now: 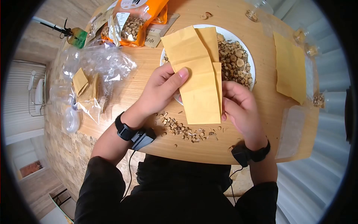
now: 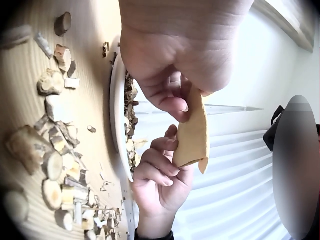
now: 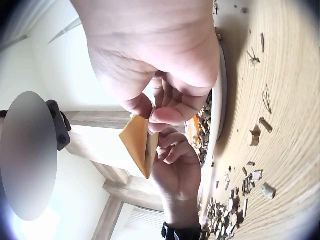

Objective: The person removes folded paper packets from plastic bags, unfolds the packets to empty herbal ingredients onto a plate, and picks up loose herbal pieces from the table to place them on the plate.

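Note:
Two overlapping brown paper pieces, which look like envelopes or bags, are held up over the near part of a white plate heaped with chopped dried pieces. The left hand grips their left side, thumb on top and fingers behind. At their lower right edge the right hand pinches the paper between thumb and fingers. In the right wrist view the paper shows a narrow gap between its layers, beside the right hand. The left wrist view shows the left hand above the paper.
Loose chopped bits lie along the table's near edge. At the left is a clear plastic bag with folded brown paper; behind stands an orange bag. A flat brown sheet and small clear containers are at the right.

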{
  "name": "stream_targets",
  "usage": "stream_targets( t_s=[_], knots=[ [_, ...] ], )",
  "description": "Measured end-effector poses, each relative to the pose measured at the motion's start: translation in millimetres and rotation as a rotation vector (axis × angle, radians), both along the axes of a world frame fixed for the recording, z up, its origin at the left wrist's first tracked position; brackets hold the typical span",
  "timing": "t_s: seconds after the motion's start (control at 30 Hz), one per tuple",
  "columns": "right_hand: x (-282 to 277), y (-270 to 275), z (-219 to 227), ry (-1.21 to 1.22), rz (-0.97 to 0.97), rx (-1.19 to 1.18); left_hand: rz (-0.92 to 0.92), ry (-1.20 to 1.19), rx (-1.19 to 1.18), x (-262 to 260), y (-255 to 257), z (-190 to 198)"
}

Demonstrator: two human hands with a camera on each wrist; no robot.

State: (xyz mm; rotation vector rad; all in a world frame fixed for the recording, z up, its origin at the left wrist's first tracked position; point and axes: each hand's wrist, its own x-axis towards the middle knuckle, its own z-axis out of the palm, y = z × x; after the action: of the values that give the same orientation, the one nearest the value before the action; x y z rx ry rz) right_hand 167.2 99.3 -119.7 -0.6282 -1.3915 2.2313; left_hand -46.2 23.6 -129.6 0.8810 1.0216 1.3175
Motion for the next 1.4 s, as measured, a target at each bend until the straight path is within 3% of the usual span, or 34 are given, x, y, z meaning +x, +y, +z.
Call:
stream_targets(
  t_s=[0.13,0.27,0.33,0.43,0.57,0.67,0.73,0.77,0.97,1.03,1.3,1.4],
  knots=[
    [0,0,6,-0.106,0.054,0.039,-0.048,-0.189,0.028,2,1,5],
    [-1,-4,9,-0.074,0.018,0.009,-0.146,-0.183,0.016,2,0,6],
    [-1,-2,6,-0.067,0.026,0.025,-0.117,-0.200,0.096,5,0,3],
    [-3,0,4,0.054,-0.128,-0.011,-0.162,-0.183,0.277,4,8,-3],
    [-6,-1,10,0.066,-0.272,-0.037,-0.156,-0.196,0.231,7,5,9],
    [-8,0,8,0.036,-0.257,0.026,-0.168,-0.176,0.248,12,5,11],
    [-9,-1,9,0.030,-0.236,0.023,-0.133,0.041,0.267,14,7,9],
    [-9,-1,9,0.025,-0.215,0.020,-0.132,0.041,0.267,12,7,7],
    [-7,0,10,-0.006,-0.195,0.053,-0.031,-0.030,0.193,3,5,3],
    [-8,0,7,-0.003,-0.190,0.066,-0.040,-0.172,0.130,-3,5,-4],
    [-6,0,4,0.011,-0.120,0.124,-0.011,-0.098,0.045,-1,3,-1],
    [-7,1,10,-0.027,-0.188,0.012,-0.030,-0.200,0.077,-1,4,0]
  ],
)
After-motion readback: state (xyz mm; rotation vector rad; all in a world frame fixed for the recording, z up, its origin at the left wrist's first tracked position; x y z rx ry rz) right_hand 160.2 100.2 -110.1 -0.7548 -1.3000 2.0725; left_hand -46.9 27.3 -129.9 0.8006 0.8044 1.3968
